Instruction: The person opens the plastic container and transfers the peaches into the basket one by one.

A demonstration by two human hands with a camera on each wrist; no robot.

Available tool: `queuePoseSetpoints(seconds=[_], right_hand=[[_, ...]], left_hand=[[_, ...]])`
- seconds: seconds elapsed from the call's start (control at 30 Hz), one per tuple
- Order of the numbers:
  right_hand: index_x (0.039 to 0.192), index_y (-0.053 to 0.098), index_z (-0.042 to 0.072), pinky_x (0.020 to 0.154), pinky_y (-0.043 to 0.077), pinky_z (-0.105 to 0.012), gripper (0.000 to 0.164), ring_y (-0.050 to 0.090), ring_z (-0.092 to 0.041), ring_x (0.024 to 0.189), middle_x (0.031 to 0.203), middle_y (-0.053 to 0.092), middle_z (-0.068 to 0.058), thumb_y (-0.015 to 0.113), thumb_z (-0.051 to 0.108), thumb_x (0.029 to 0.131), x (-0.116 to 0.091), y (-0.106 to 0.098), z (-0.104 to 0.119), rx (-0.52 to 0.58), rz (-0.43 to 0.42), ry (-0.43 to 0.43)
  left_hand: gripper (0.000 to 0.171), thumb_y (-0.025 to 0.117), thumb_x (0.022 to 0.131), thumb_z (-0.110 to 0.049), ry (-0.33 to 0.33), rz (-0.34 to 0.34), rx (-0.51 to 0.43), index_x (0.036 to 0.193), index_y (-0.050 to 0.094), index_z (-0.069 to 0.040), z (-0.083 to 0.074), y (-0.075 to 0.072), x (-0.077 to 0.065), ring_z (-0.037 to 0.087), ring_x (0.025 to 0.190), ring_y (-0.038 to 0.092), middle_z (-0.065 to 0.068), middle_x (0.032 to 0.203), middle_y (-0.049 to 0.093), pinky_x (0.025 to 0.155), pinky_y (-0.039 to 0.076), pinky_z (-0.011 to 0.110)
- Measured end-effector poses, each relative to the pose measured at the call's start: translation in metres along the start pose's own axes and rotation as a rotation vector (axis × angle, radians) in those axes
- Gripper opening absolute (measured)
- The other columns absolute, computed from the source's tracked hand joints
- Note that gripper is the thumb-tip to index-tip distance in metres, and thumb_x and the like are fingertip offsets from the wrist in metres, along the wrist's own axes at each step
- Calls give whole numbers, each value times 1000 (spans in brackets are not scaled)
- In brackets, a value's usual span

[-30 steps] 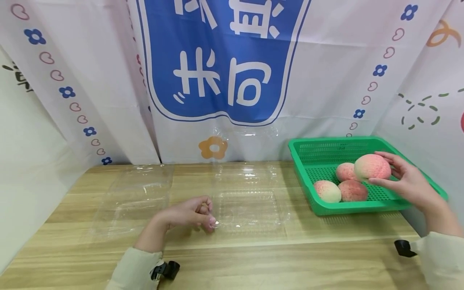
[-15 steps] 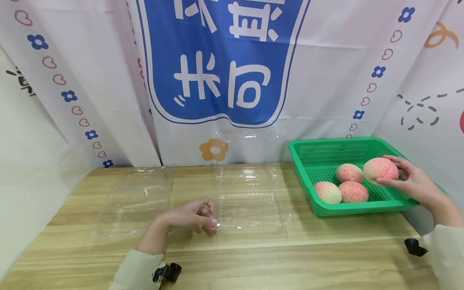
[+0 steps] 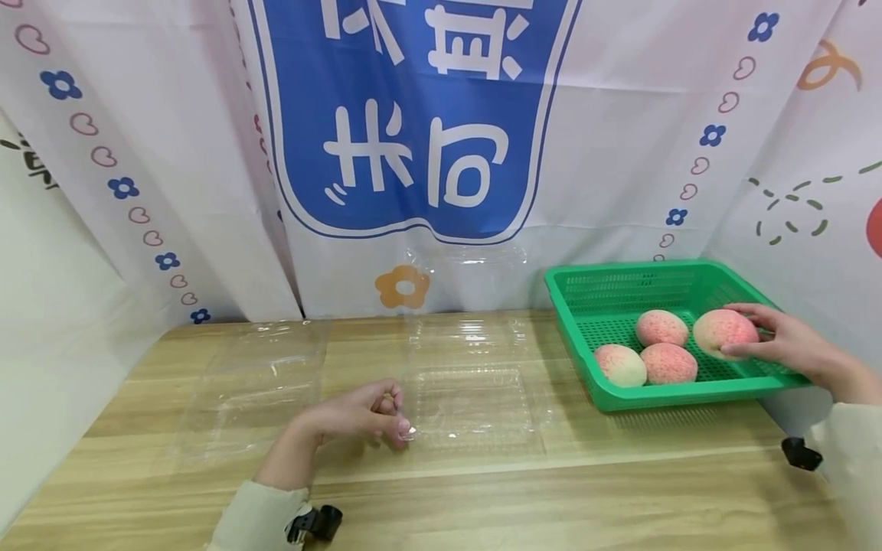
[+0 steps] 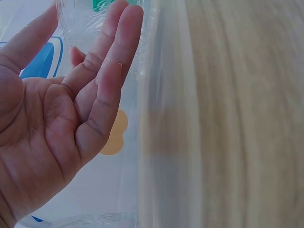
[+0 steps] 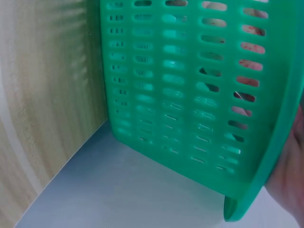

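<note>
My left hand [image 3: 358, 413] pinches the near left corner of a clear plastic clamshell box [image 3: 472, 402], whose lid stands raised at the back. In the left wrist view, the clear plastic [image 4: 88, 19] shows between thumb and fingers. Over the right part of a green basket [image 3: 696, 394], my right hand [image 3: 792, 344] holds a pink and cream peach [image 3: 725, 334] between thumb and fingers. Several more peaches [image 3: 661, 327] lie in the basket, to the left of the held one. Seen from the right wrist, the basket wall [image 5: 190, 118] hides most of that hand and the fruit.
A second clear plastic box [image 3: 258, 390] lies to the left on the wooden table [image 3: 482, 505]. A white printed cloth [image 3: 620, 153] hangs behind the table's back edge. White walls stand on both sides, the right one close to the basket.
My right hand has moved the peach a little to the right and lower, toward the basket floor. My left hand stays at the box corner.
</note>
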State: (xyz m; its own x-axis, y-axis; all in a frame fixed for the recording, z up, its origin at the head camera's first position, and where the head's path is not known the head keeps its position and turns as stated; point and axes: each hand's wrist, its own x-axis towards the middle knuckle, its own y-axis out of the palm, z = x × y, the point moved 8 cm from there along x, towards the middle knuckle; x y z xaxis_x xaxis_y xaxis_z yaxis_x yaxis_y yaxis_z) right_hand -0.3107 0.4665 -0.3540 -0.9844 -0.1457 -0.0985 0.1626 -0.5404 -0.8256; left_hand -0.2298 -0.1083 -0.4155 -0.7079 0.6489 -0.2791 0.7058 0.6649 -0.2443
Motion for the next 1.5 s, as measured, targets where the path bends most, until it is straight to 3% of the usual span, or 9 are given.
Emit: queuePoseSetpoints(seconds=[0.23,0.5,0.8,1.07,1.3,1.5], right_hand=[[151,23,-5,74,49,-33,83,55,-8,97,138,42,-38,68,36,94,1,5,-3,-46,74,30],[148,28,-5,72,53,-28,75,50,8,88,133,47,-33,68,29,95,3,14,-6,-13,128,14],[146,30,-7,70,53,-29,73,51,1,85,123,54,-26,68,27,94,4,13,-5,-57,158,11],[144,28,-11,62,47,-30,71,48,-10,73,112,56,-19,66,23,95,8,22,-1,-71,255,10],[143,32,-10,70,49,-34,72,54,-19,91,115,58,-24,68,30,94,11,26,2,-137,315,6],[142,34,-12,71,52,-36,74,58,-25,97,118,58,-29,67,34,94,15,27,2,-184,298,10]], left_hand=[[29,65,96,-20,9,15,-7,105,42,-4,1,2,0,37,92,72,20,100,72,76,48,33],[30,65,96,-20,5,13,-8,105,42,-3,2,4,-1,36,92,73,21,100,71,75,48,32],[28,64,97,-19,18,21,-2,105,42,-3,0,4,-1,36,92,72,21,101,71,75,49,32],[29,64,97,-20,12,20,10,106,42,-3,1,3,0,34,92,73,22,101,71,75,49,33],[31,65,96,-20,8,5,10,106,43,-1,-2,1,0,35,92,72,24,102,71,75,50,33],[32,65,96,-21,1,3,22,107,42,-2,-1,0,-1,35,93,72,22,103,71,77,49,33]])
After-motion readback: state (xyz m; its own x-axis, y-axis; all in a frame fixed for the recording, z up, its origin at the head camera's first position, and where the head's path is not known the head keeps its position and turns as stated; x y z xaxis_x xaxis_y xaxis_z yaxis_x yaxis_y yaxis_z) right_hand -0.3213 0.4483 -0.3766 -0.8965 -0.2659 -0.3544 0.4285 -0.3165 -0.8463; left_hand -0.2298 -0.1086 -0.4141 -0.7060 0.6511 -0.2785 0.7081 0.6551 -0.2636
